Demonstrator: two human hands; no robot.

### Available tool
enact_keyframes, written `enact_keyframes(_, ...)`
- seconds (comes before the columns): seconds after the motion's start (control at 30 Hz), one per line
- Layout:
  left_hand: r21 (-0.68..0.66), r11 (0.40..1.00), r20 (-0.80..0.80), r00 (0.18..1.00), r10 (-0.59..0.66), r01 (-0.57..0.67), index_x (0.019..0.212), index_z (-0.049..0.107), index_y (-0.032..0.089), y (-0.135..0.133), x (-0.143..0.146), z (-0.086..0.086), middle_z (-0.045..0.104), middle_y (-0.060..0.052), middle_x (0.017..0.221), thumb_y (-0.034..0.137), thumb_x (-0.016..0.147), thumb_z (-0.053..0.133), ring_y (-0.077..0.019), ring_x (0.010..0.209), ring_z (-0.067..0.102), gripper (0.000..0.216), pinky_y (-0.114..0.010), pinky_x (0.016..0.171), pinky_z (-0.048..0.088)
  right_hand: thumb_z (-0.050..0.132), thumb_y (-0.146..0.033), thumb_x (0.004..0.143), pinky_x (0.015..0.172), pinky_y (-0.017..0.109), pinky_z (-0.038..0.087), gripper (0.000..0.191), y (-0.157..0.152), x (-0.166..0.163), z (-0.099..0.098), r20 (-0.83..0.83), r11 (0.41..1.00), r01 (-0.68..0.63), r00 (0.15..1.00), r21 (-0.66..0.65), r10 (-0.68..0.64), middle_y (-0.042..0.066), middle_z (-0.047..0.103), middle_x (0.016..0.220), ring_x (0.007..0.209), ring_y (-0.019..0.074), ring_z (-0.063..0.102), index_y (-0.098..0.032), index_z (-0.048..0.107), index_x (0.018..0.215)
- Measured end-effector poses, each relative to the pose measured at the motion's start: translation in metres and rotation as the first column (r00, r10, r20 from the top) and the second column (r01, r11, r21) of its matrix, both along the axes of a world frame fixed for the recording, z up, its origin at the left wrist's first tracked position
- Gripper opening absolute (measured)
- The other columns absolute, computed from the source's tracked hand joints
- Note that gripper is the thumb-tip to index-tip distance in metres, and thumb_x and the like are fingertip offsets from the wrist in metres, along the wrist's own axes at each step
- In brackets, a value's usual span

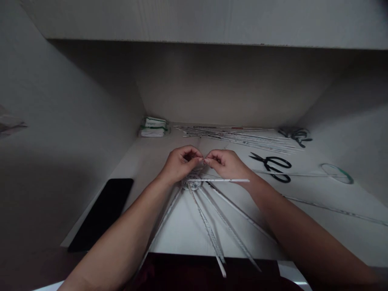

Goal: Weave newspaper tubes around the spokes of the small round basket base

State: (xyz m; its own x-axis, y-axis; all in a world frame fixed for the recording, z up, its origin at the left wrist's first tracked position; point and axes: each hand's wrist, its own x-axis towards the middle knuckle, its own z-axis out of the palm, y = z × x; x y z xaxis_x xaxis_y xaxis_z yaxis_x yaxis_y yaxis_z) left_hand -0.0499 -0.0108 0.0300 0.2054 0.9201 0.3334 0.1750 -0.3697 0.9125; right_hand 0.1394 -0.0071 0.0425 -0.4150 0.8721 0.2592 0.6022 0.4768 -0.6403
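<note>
A small woven hub point(192, 184) of rolled paper sticks point(207, 228) sits on the white bench point(178, 238), about midway between its left and right edges and nearer the front. The sticks fan out from it like spokes toward the front edge, and a few reach past it. Both hands meet just above the hub. The left hand point(178, 163) and the right hand point(226, 163) are curled in tight, fingertips pinched together on stick ends where they cross. Which stick each one grips cannot be told. One loose stick point(224, 180) lies crosswise just under the right hand.

At the front edge a dark red cloth point(212, 270) shows below the spokes. A black phone point(101, 214) lies flat along the left edge, screen dark. Black scissors point(273, 165) rest to the right of the hands, and a thin clear ring point(338, 173) lies further toward the right edge. A spare bundle of sticks point(236, 135) lies along the back edge. A white packet with green print point(153, 127) is in the back left corner, and another dark-handled tool point(297, 135) is near the back right corner.

The bench is set in a plain pale alcove, with walls close on the left, right and back and a shelf point(194, 20) overhead. The light is dim and grey.
</note>
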Motion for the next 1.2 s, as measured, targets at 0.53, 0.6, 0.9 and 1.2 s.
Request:
enact_keyframes(0.53,-0.187,0.982,0.153,0.988,0.038,-0.009,0.072,0.068,0.014,0.002,0.000,0.004,0.067,-0.002,0.068,0.033,0.065,0.076,-0.0115,0.061,0.057,0.021,-0.022,0.060,0.042,0.050,-0.028,0.093,0.072,0.025,0.040,0.019,-0.005,-0.001,-0.004,0.129,0.937,-0.083,0.991,0.339,0.041,0.005,0.067,0.083,0.078,0.0160,0.061,-0.019,0.065,0.089)
enact_keyframes(0.6,-0.179,0.984,0.138,0.989,0.046,-0.020,0.072,0.067,0.014,0.003,0.000,0.002,0.067,-0.002,0.068,0.035,0.066,0.076,-0.0119,0.061,0.057,0.023,-0.023,0.059,0.042,0.048,-0.029,0.093,0.071,0.025,0.039,0.020,-0.005,-0.001,-0.003,0.140,0.943,-0.081,0.989,0.323,0.036,0.005,0.067,0.083,0.077,0.0160,0.060,-0.018,0.065,0.090)
enact_keyframes(0.9,-0.120,0.993,0.035,0.999,0.022,-0.017,0.075,0.068,0.014,0.004,0.000,-0.001,0.067,-0.003,0.072,0.040,0.070,0.072,-0.0136,0.066,0.058,0.027,-0.024,0.062,0.042,0.051,-0.030,0.090,0.059,0.023,0.032,0.022,-0.005,-0.002,0.002,0.084,0.982,-0.011,0.996,0.188,-0.005,0.000,0.061,0.064,0.059,0.0120,0.051,-0.017,0.066,0.079)
enact_keyframes(1.2,-0.178,0.984,0.098,0.995,-0.006,0.023,0.079,0.072,0.014,-0.003,-0.003,0.009,0.067,-0.003,0.068,0.048,0.073,0.069,-0.0126,0.062,0.055,0.035,-0.025,0.060,0.042,0.052,-0.032,0.088,0.052,0.023,0.027,0.026,-0.005,-0.001,0.008,0.032,0.999,0.034,0.999,0.027,-0.034,-0.003,0.054,0.056,0.053,0.0102,0.044,-0.016,0.069,0.076)
